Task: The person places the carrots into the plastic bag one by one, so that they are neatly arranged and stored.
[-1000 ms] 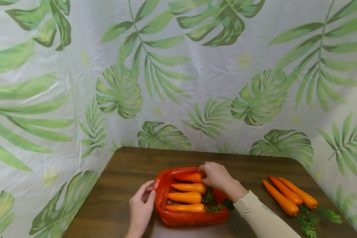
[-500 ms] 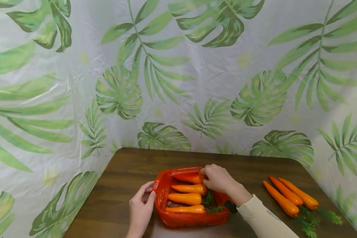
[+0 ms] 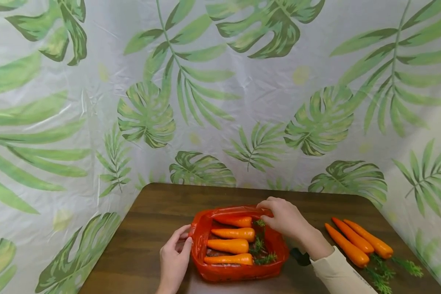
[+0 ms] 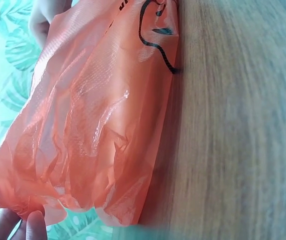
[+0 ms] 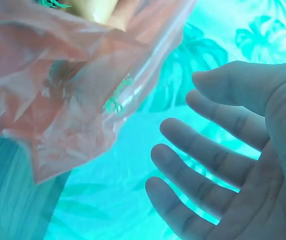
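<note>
A red plastic bag [image 3: 239, 272] lies with its mouth spread wide. Several orange carrots [image 3: 228, 246] rest side by side in it, leafy tops to the right. My left hand [image 3: 173, 259] pinches the bag's left edge; in the left wrist view its fingertips [image 4: 35, 226] hold the crumpled plastic [image 4: 98, 115]. At the bag's far right corner is my right hand [image 3: 288, 220], near the top of the farthest carrot [image 3: 240, 221]. In the right wrist view that hand [image 5: 223, 160] has spread fingers, holds nothing and stands apart from the bag [image 5: 83, 125].
Three more carrots [image 3: 353, 245] with green tops lie on the right side of the dark wooden table [image 3: 161, 204]. Behind the table hangs a leaf-patterned sheet [image 3: 264, 102].
My right hand has let go of the farthest carrot and moved right, leaving it in the bag with its green top showing. My left hand keeps its hold on the bag's edge.
</note>
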`<state>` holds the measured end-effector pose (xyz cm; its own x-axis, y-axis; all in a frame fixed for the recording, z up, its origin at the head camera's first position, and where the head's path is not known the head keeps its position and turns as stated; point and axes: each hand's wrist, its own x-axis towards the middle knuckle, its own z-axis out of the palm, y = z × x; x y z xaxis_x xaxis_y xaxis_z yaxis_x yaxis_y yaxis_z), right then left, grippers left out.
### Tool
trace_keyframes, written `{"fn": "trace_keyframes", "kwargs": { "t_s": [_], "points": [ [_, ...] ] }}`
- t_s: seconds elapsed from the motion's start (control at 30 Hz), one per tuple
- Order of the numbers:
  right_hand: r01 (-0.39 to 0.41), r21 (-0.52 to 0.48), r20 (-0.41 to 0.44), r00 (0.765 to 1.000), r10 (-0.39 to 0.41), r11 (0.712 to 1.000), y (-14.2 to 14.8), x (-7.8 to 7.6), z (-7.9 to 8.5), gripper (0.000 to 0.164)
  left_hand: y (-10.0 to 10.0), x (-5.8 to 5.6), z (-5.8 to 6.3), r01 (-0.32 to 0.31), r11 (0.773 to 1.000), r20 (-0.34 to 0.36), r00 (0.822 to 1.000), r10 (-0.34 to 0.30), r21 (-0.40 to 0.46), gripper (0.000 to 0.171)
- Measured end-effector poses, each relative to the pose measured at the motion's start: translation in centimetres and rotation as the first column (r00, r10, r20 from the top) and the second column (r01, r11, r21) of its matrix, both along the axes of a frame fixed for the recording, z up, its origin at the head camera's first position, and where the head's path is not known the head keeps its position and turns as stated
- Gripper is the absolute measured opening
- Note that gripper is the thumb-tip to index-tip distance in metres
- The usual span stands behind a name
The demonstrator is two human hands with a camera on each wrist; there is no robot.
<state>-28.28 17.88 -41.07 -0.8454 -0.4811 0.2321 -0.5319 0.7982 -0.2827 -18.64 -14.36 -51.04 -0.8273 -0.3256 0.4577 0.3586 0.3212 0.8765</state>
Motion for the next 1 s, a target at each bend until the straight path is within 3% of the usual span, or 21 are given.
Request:
{"fn": "trace_keyframes", "kwargs": {
  "t_s": [0.47,0.73,1.0],
  "points": [
    [0.127,-0.118,-0.019,0.991,-0.13,0.985,4.4,2.4,0.1,0.03,0.1,0.0,-0.1,-0.005,1.0,0.008,1.0,0.005,0.002,0.032],
    [0.157,-0.173,-0.087,0.981,-0.174,0.972,7.2,3.6,-1.2,0.032,0.1,-0.1,-0.1,-0.014,1.0,-0.002,1.0,0.014,-0.007,0.035],
    [0.222,-0.197,-0.067,0.969,-0.238,0.955,9.8,4.5,-2.3,0.033,0.3,-0.1,-0.3,-0.018,1.0,-0.007,1.0,0.018,-0.008,0.036]
  ]
}}
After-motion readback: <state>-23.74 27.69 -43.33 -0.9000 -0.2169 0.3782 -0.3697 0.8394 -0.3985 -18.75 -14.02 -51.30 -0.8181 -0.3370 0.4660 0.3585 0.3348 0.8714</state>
